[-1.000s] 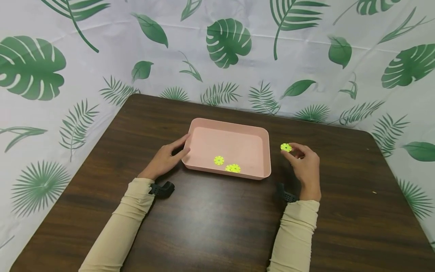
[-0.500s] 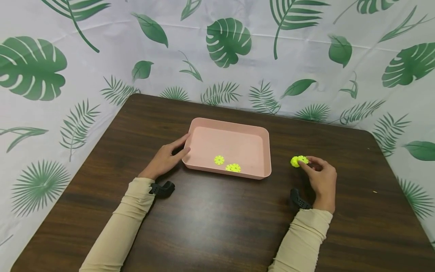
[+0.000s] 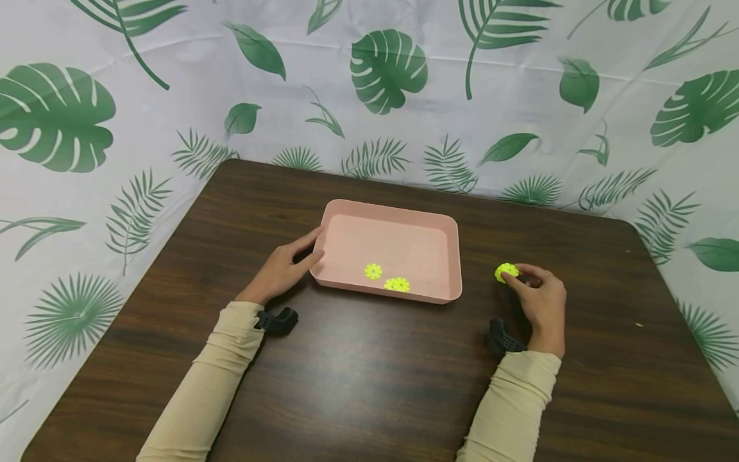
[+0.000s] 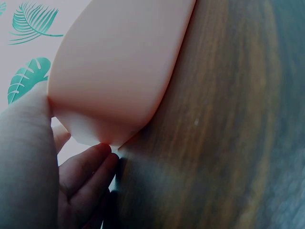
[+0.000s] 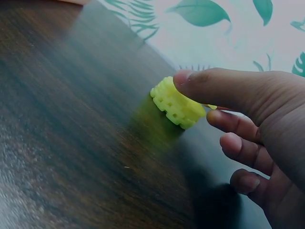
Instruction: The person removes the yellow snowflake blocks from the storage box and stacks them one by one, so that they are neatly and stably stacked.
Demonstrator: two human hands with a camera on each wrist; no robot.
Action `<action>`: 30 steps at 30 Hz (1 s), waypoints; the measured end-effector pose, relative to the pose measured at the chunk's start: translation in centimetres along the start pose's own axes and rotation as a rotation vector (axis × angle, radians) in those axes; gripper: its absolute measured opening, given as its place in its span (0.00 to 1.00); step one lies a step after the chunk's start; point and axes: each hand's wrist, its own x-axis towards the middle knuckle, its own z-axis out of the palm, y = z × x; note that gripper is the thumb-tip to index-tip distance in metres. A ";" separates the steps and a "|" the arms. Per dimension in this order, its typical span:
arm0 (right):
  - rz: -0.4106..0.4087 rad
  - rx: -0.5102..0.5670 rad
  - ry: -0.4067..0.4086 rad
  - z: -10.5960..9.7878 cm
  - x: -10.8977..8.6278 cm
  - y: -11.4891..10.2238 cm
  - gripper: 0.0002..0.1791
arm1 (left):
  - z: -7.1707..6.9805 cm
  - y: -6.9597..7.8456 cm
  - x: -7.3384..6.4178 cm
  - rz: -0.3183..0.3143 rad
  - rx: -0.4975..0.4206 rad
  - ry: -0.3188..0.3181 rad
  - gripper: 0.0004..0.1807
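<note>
A shallow pink tray (image 3: 392, 208) lies on the dark wooden table, with several yellow notched discs (image 3: 373, 271) inside near its front wall. At the tray's left end, my left hand (image 3: 280, 273) holds the rim and outer wall between thumb and fingers. To the right of the tray, my right hand (image 3: 543, 301) pinches a yellow notched disc (image 3: 506, 272) on a small stack at the table. In the right wrist view the stacked discs (image 5: 174, 106) show edge-on, the thumb over their top. How many are stacked I cannot tell.
Black wrist straps (image 3: 277, 321) sit on both forearms. Behind the wooden table (image 3: 346, 385) hangs a white cloth (image 3: 439, 122) printed with green leaves. A tiny pale speck (image 3: 639, 325) lies on the tabletop at the right.
My right hand has moved right and toward me, bringing the held disc from beside the tray onto the stack, now lined up with it. The left hand and tray stay put.
</note>
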 end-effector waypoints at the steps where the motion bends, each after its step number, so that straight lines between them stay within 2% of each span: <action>1: 0.002 0.000 -0.001 0.0 0.0 0.0 0.26 | 0.0 0.0 0.0 0.000 0.001 0.000 0.34; 22: 0.005 -0.002 -0.025 0.1 0.0 -0.1 0.27 | -0.2 0.1 0.0 -0.011 -0.001 0.000 0.34; 30: -0.048 0.035 0.064 -0.4 -0.2 -0.8 0.30 | -0.2 0.1 0.1 0.002 0.006 0.001 0.34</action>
